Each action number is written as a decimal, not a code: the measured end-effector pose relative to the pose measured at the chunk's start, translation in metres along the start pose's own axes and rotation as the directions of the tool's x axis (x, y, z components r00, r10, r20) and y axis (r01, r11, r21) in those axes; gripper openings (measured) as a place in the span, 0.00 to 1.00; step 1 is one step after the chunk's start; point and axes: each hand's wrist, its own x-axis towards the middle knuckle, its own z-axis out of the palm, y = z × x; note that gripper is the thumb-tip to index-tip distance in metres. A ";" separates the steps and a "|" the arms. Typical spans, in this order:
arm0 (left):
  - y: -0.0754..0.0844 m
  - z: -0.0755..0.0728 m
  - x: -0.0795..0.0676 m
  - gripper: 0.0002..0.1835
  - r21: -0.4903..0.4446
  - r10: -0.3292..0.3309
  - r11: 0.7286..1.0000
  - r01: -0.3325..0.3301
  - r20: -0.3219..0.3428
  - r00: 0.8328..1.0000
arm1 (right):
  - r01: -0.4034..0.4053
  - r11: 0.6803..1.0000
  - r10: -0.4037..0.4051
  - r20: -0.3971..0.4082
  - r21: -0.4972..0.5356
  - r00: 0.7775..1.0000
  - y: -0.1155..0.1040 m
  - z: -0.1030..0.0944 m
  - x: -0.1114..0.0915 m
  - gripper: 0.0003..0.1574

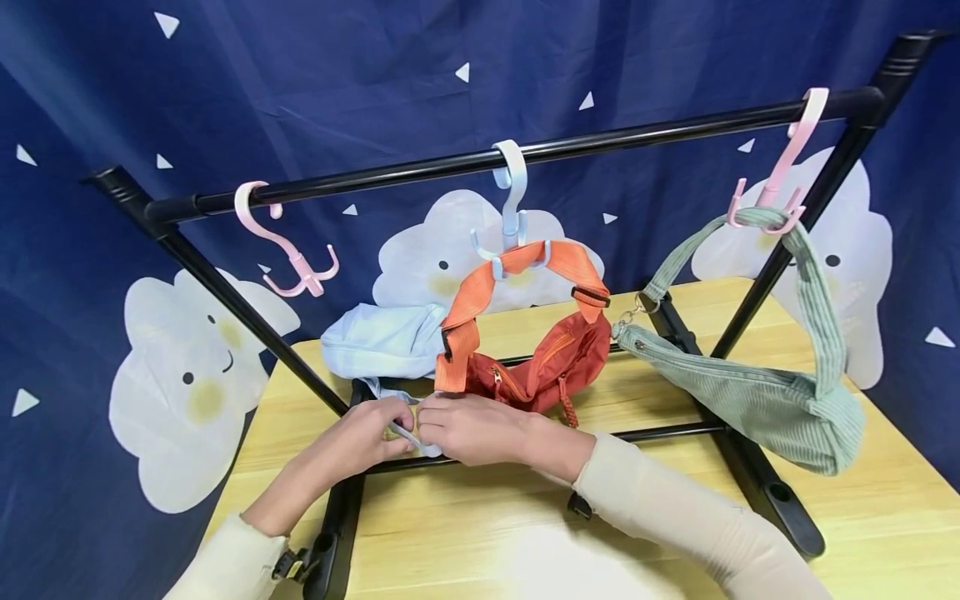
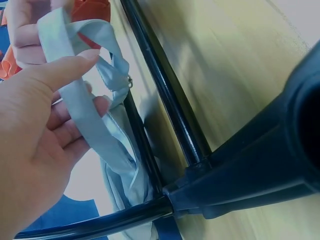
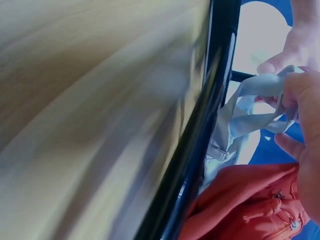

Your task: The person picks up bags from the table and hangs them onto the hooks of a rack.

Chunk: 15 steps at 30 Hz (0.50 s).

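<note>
A light blue bag [image 1: 386, 343] lies on the table behind the rack's left foot, its pale blue strap [image 2: 87, 117] drawn forward to my hands. My left hand [image 1: 367, 435] pinches that strap between thumb and fingers. Close beside it, my right hand [image 1: 476, 427] grips another part of the strap, which loops between the two hands in the right wrist view. Just behind my right hand hangs a red-orange waist bag [image 1: 543, 367]; its orange strap passes over a light blue hook [image 1: 513, 200] on the rack's bar.
The black rack [image 1: 420, 171] spans the wooden table [image 1: 480, 533]. On its bar, a bare pink hook [image 1: 288, 250] hangs at left. A second pink hook [image 1: 783, 171] at right carries a green corduroy bag [image 1: 757, 400]. Low crossbars run under my hands. A blue curtain [image 1: 337, 75] stands behind.
</note>
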 end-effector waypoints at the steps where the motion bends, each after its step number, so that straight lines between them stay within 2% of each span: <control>1: 0.001 -0.001 0.001 0.13 0.004 -0.002 1.000 0.002 -0.018 1.000 | 0.001 1.000 -0.001 -0.015 0.019 1.000 0.001 -0.001 0.000 0.13; 7: 0.006 -0.003 0.003 0.16 0.010 -0.046 0.999 0.048 -0.097 0.994 | 0.037 0.997 -0.031 -0.092 0.066 0.995 0.006 -0.007 0.001 0.15; 11: 0.007 -0.005 0.003 0.16 -0.008 -0.051 0.999 0.050 -0.107 0.993 | 0.065 0.994 -0.053 -0.124 0.092 0.991 0.005 -0.010 0.002 0.14; 15: 0.006 -0.006 0.004 0.14 0.012 -0.042 0.999 0.043 -0.113 0.993 | 0.089 0.988 -0.070 -0.147 0.124 0.987 0.002 -0.013 0.001 0.14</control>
